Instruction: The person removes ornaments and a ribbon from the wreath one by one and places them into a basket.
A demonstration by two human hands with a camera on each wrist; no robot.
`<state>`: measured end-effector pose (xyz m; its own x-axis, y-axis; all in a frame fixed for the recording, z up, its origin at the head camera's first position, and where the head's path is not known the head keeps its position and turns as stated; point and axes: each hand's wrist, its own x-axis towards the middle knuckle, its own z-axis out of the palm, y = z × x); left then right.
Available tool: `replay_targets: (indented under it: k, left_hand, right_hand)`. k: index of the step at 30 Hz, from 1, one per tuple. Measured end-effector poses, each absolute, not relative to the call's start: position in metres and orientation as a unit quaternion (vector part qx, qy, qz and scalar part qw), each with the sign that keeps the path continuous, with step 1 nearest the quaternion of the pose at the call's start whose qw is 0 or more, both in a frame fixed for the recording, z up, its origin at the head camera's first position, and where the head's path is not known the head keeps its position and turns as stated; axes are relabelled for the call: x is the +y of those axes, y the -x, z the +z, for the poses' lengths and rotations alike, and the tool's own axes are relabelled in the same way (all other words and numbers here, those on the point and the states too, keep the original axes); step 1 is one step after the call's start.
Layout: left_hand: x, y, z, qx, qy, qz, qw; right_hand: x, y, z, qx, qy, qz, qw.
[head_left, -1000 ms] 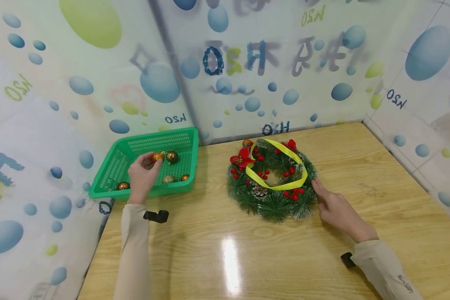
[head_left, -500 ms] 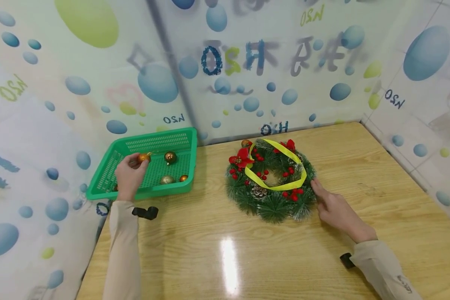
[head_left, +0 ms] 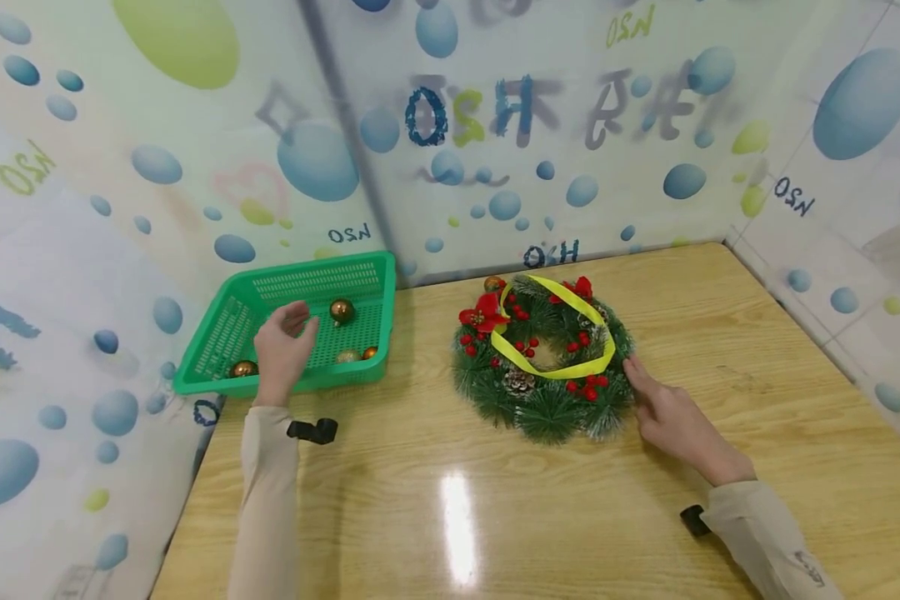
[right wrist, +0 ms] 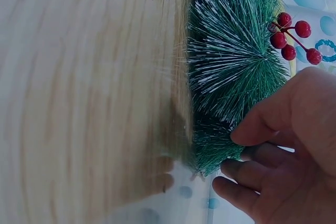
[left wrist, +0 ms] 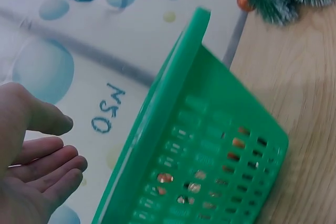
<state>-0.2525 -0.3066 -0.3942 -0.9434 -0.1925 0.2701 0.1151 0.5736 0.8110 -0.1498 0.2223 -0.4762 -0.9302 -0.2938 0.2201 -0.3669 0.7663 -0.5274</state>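
My left hand (head_left: pixel 283 354) hovers over the left part of a green plastic basket (head_left: pixel 352 377), fingers slightly bent with nothing between them. The left wrist view shows the thumb and fingertips (left wrist: pixel 76 163) apart beside the basket's rim. Inside lie a shiny bronze ball ornament (head_left: pixel 342 311), another bronze ball (head_left: pixel 243 368), a glittery pale gold ball (head_left: pixel 348 356) and a small orange ball (head_left: pixel 371 353). My right hand (head_left: pixel 678 425) touches the right edge of a green Christmas wreath (head_left: pixel 555 412), its fingers loosely extended. A yellow ribbon (head_left: pixel 570 369) loops over the wreath.
Red berries (head_left: pixel 588 387), a red poinsettia (head_left: pixel 483 315) and a pine cone (head_left: pixel 519 382) decorate the wreath. A ball ornament (head_left: pixel 492 284) sits at its back left edge. The wooden table (head_left: pixel 390 500) meets a bubble-patterned wall (head_left: pixel 450 200) behind.
My left hand moved left holding an orange ball ornament, let it go, and came slightly back right. The glittery ball shifted right towards the orange one. My right hand stayed at the wreath.
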Motion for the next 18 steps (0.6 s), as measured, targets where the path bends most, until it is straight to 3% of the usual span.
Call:
replay_targets:
  k: [18]
  left_hand:
    - [-0.226, 0.231, -0.394, -0.853, 0.120, -0.456, 0.223]
  right_hand:
    - [0.224, 0.150, -0.477, -0.938, -0.170, 0.300, 0.044]
